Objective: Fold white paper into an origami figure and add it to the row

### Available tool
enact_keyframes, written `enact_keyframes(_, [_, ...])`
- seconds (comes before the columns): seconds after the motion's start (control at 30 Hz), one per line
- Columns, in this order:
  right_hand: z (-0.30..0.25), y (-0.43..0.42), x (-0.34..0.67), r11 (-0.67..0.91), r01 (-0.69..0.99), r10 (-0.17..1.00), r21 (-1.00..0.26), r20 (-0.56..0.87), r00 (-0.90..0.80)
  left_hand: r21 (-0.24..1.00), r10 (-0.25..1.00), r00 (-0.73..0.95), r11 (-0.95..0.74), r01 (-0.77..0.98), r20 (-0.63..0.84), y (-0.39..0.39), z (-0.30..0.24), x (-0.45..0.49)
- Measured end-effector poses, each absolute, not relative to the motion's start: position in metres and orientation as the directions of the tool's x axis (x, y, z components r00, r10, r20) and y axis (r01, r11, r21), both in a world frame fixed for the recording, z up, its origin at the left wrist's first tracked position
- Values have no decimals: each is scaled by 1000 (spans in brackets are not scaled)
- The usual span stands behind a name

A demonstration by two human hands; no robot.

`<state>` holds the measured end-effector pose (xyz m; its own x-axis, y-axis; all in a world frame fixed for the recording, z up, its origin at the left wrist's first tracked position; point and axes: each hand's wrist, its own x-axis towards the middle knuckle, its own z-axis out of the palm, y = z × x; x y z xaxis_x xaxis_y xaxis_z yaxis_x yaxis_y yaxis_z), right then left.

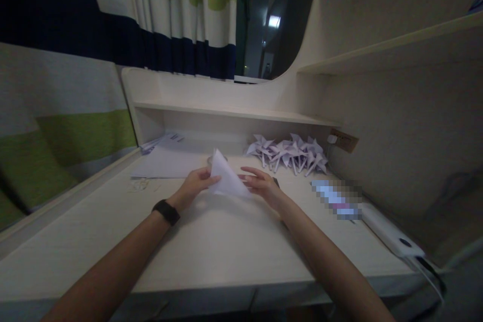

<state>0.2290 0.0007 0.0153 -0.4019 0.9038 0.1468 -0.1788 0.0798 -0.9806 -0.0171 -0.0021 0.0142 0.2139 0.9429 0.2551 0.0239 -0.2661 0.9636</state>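
A white sheet of paper [227, 179], folded into a triangle, is held up above the desk with its tip pointing away from me. My left hand [194, 186] pinches its left side, thumb on the near face and fingers behind. At the paper's right edge is my right hand [262, 184], its fingers stretched and apart; the fingertips are close to the edge, and whether they touch it I cannot tell. Behind the triangle, a round object [210, 160] is mostly hidden.
White paper sheets [162, 160] lie stacked at the back left, with small scraps [139, 185] in front. Several paper pinwheels [289, 151] are heaped at the back right. A phone with a blurred screen [334, 198] and a white power strip [390, 229] lie along the right wall.
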Motion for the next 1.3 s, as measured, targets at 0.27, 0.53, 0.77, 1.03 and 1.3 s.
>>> enact_keyframes(0.27, [7,-14,205,95,-87,904,-992,122,-411,930,888,348,-354,98,301,-18,15,9])
enact_keyframes(0.53, [2,-15,195,82,-335,984,-939,130,-122,957,958,95,-278,87,270,-17,7,17])
enact_keyframes(0.77, [-1,-12,194,166,-415,975,-895,211,-66,876,903,29,-422,233,428,-28,11,26])
enact_keyframes(1.03, [-1,-12,194,194,-417,973,-888,228,-33,853,875,-92,-432,293,475,-37,15,31])
enact_keyframes(1.3, [1,-12,195,210,-386,971,-898,239,-28,863,878,-127,-410,296,461,-38,17,33])
